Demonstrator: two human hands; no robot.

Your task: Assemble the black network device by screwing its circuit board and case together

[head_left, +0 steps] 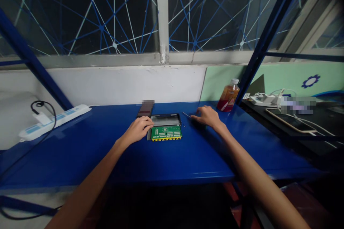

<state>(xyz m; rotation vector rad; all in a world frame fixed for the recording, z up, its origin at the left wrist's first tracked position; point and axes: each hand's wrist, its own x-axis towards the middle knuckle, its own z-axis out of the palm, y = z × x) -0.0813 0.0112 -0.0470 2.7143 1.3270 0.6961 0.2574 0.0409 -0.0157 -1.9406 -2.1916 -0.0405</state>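
Observation:
A green circuit board with a row of yellow ports lies in a shallow grey metal case on the blue table. My left hand rests on the case's left edge, fingers curled against it. My right hand lies to the right of the case, fingers stretched towards a thin tool on the table, fingertips touching or nearly touching it. A dark phone-like slab lies just behind the case.
A bottle of amber liquid stands at the back right. A white power strip with a black cable lies at the left. A black bench on the right carries a phone, a charger and cables. A wall and window stand behind.

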